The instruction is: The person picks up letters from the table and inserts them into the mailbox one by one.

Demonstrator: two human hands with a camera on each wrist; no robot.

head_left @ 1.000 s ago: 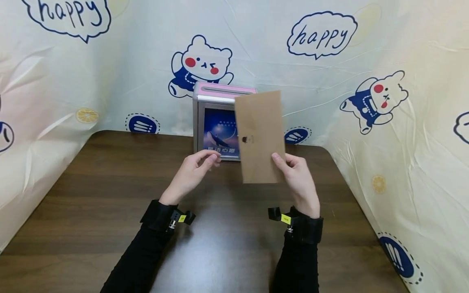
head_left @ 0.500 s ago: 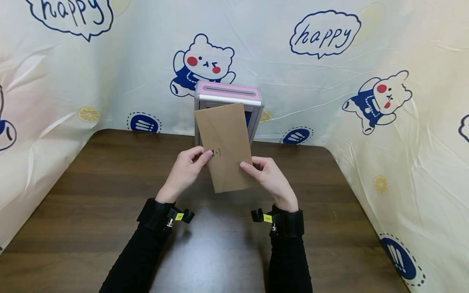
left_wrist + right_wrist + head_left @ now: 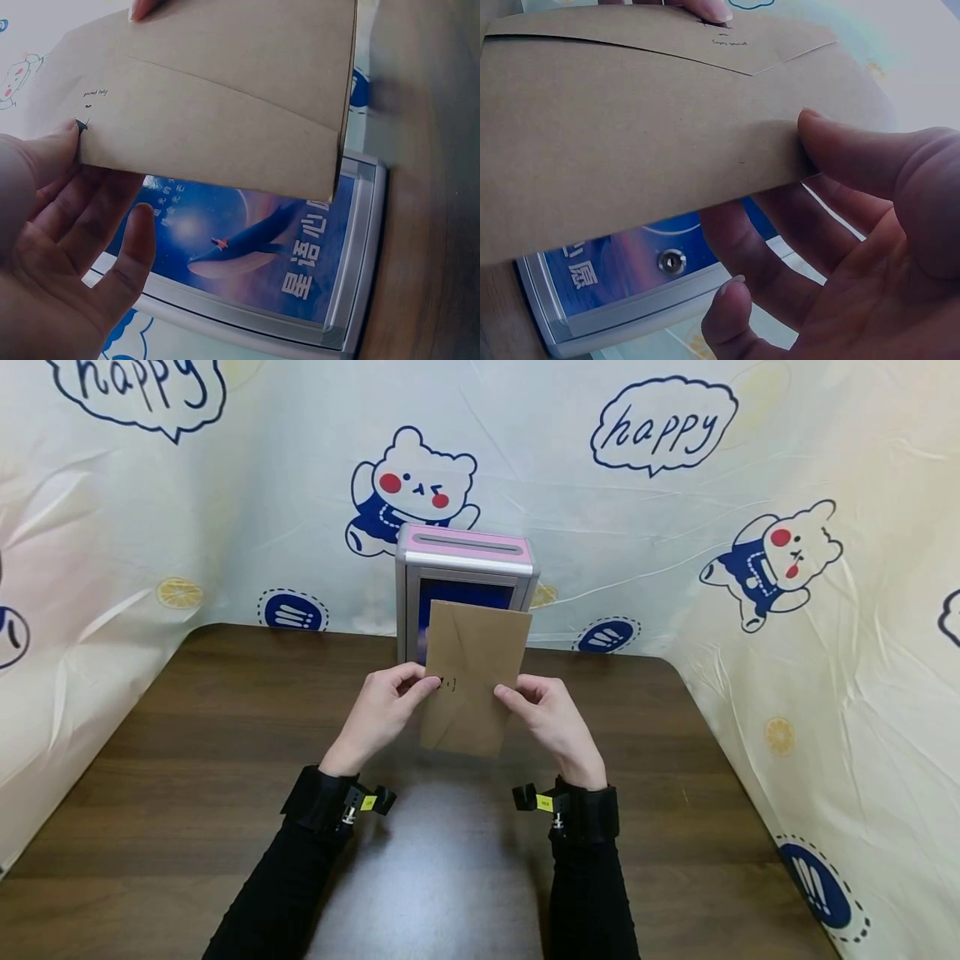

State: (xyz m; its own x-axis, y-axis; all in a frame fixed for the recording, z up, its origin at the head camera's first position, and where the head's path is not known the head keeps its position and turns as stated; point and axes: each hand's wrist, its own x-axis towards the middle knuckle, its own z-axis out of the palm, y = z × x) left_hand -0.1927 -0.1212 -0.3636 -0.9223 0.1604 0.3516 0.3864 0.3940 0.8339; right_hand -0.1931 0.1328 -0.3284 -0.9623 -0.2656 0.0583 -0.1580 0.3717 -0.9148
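Note:
A brown paper envelope [image 3: 471, 677] stands upright between both hands, in front of a pink-topped letter box [image 3: 465, 553] with a slot in its lid. My left hand [image 3: 386, 706] pinches the envelope's left edge by a small printed mark. My right hand [image 3: 546, 714] pinches the right edge. In the left wrist view the envelope [image 3: 217, 97] hangs over the box's blue whale picture [image 3: 255, 251]. In the right wrist view the thumb presses the envelope [image 3: 630, 127], with the box's keyhole [image 3: 671, 261] below it.
A dark wooden table [image 3: 187, 760] lies under the hands. A cartoon-print cloth [image 3: 787, 610] walls it in at the back and on both sides. The letter box stands at the table's far edge, against the cloth.
The right hand brought the envelope left to the middle, in front of the box. The left hand took hold of its left edge. The envelope has since sunk a little.

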